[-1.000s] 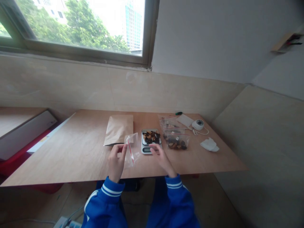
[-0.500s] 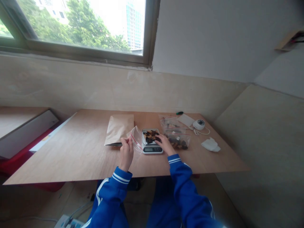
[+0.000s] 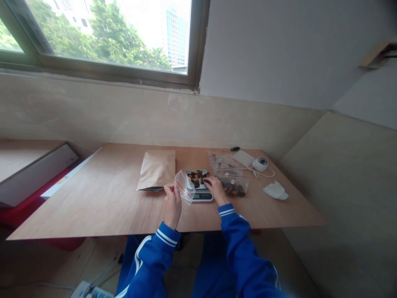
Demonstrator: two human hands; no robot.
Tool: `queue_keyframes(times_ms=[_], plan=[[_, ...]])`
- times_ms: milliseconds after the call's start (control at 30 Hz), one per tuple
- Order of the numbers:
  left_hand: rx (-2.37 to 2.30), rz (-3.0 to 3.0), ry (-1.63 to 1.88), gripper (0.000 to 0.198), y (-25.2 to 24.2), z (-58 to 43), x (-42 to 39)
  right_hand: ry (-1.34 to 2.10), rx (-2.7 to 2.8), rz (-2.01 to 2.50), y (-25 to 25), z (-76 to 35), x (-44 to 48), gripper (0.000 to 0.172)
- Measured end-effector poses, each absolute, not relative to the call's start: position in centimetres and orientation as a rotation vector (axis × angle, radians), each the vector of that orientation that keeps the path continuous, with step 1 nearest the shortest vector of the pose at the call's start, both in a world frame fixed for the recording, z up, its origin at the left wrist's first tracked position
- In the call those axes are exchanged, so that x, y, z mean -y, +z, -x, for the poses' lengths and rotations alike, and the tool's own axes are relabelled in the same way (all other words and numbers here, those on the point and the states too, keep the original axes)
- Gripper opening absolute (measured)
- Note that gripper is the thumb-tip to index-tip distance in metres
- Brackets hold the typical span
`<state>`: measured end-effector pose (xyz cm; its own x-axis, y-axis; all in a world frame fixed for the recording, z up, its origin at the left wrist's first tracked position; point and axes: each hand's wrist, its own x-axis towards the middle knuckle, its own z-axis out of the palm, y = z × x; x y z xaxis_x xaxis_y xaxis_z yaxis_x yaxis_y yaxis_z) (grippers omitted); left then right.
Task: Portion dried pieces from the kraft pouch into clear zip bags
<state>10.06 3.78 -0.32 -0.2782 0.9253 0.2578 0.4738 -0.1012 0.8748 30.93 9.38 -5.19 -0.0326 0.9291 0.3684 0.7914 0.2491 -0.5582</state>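
My left hand pinches a small clear zip bag with a red seal line and holds it up just left of a small digital scale. Dark and orange dried pieces are piled on the scale's platform. My right hand reaches onto the right side of that pile, fingers curled on the pieces. What the fingers hold is too small to make out. Both sleeves are blue with white stripes.
A brown paper pouch lies flat left of the scale. Filled clear zip bags sit right of it, then a white round device with a cord, a white card, crumpled tissue and a green pen. The wooden table ends at a wall.
My left hand has lifted the clear bag forward and right, beside the scale. My right hand has moved from the scale's front edge onto the pile of pieces.
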Motion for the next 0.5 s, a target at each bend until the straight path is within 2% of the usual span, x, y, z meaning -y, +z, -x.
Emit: queue_keyframes(times_ms=[200,333,500], plan=[[-1.71,-1.502,1.349,0.018,-0.6,-10.8,-3.4,0.603,1.458,1.338,-0.5,-29.0,-7.6,0.028],[-1.633,-1.514,1.388,0.016,-0.6,-11.2,-3.3,0.882,1.524,1.187,3.0,-26.4,-6.0,0.031],[-1.614,-1.483,1.42,0.02,-0.9,-11.1,-3.3,0.97,1.663,1.143,4.7,-24.6,-4.8,0.042]])
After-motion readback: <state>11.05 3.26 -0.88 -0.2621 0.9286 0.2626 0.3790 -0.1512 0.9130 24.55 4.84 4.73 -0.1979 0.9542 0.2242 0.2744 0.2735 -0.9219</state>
